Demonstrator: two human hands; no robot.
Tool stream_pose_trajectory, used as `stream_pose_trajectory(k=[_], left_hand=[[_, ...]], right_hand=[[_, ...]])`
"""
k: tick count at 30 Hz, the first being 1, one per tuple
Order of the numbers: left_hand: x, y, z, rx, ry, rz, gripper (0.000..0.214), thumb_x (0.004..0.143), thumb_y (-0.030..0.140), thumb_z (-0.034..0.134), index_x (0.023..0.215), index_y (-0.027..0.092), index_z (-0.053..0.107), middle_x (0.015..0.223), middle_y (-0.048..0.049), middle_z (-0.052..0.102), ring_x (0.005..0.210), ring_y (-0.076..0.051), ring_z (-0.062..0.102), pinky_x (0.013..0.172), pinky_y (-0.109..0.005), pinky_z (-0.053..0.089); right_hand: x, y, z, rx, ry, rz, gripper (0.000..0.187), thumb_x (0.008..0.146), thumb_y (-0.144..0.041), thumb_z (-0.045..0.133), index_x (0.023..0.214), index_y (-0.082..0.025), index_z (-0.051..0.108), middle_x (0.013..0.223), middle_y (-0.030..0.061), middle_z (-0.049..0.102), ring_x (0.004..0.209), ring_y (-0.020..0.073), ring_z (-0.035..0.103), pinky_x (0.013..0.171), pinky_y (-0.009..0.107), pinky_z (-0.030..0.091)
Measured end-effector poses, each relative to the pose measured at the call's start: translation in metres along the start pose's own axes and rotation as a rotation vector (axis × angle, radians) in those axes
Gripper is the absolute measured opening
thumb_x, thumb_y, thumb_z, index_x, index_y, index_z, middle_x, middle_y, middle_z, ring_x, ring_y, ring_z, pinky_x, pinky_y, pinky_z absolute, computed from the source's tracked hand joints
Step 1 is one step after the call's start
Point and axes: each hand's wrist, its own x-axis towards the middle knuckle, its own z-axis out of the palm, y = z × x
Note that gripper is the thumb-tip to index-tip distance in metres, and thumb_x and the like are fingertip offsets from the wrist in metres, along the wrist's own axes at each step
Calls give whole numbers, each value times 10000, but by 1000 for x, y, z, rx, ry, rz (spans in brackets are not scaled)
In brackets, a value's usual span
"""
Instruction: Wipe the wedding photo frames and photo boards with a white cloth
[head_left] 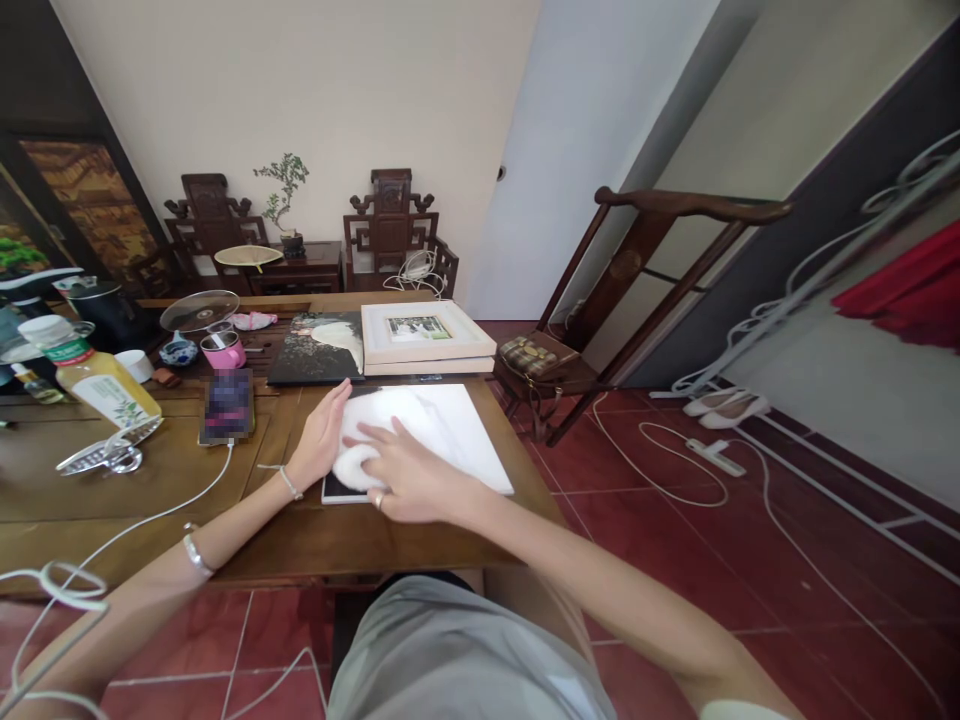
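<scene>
A flat photo panel (469, 430), mostly white with black at its left side, lies on the wooden table in front of me. My left hand (322, 438) rests along its left edge, fingers straight and together, holding nothing. Bunched on the panel is a white cloth (356, 467). My right hand (412, 475), with a ring on one finger, presses down on this cloth and grips it with bent fingers. Part of the cloth is hidden beneath that hand, and white blends with white, so its outline is unclear.
Behind the panel lie a dark photo album (315, 350) and stacked white frames (427, 335). To the left are a charging phone (227, 405), a pink mug (223, 348), a juice bottle (105, 385) and a hair claw (112, 452). A wooden chair (630, 260) stands right.
</scene>
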Motion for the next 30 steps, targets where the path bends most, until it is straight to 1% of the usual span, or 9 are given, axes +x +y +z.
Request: stream_pose_trajectory(k=[4,7,12,16,19,22,25,27,30], left_hand=[[0,2,0,-22,-16,-27,625,980,499,151,1307,124,530,1417,-95,479,1330,-198,412,1143,-356,273],[0,3,1,-11,-40,-22,613,977,498,186,1305,111,530,1413,-103,482,1332,-206,410,1144,-352,270],[-1,0,5,42,-95,46,510,947,463,366,1307,135,521,1425,-122,463,1326,-240,417,1128,-413,294],[-5,-4,9,129,-145,97,404,911,379,466,1230,160,581,1401,-131,482,1277,-259,470,1090,-433,347],[-11,-6,12,216,-167,99,352,901,340,492,1202,192,600,1398,-119,477,1285,-267,450,1080,-461,355],[-15,-6,14,270,-167,96,350,920,321,463,1214,183,593,1412,-133,453,1311,-272,411,1080,-469,354],[-16,-6,15,292,-168,99,343,929,306,448,1210,179,598,1415,-135,449,1314,-264,407,1082,-455,356],[-15,-6,15,304,-183,88,345,938,291,426,1224,191,590,1420,-121,449,1328,-258,394,1080,-457,357],[-14,-5,14,326,-255,56,393,956,276,368,1308,189,519,1429,-116,451,1369,-258,341,1081,-477,341]], right_hand=[[-34,-32,1,74,-28,-5,219,787,-201,534,939,-155,684,1449,117,420,1397,324,229,1102,610,143],[-56,-42,1,144,-10,79,221,782,-184,515,931,-167,678,1447,111,424,1397,299,245,1112,587,144],[-69,-14,-4,111,76,297,225,781,-146,482,915,-135,663,1408,170,460,1369,303,305,1102,577,171],[-64,23,-12,23,159,496,234,848,-180,439,908,-110,654,1291,221,548,1252,334,451,1037,535,293],[-60,37,-12,-5,198,559,266,896,-261,428,912,-111,647,1189,211,601,1164,327,516,988,475,350],[-58,39,-8,-25,178,536,268,910,-271,424,929,-118,643,1230,200,580,1266,321,419,1013,458,314],[-60,30,-6,-38,122,548,225,863,-163,428,928,-118,639,1303,201,530,1335,308,328,1020,442,298],[-62,22,-9,-44,85,557,215,830,-128,433,902,-116,636,1290,210,533,1293,310,383,993,423,324],[-61,15,-16,-41,70,563,207,845,-177,426,861,-126,626,1126,206,613,1075,300,550,879,384,393]])
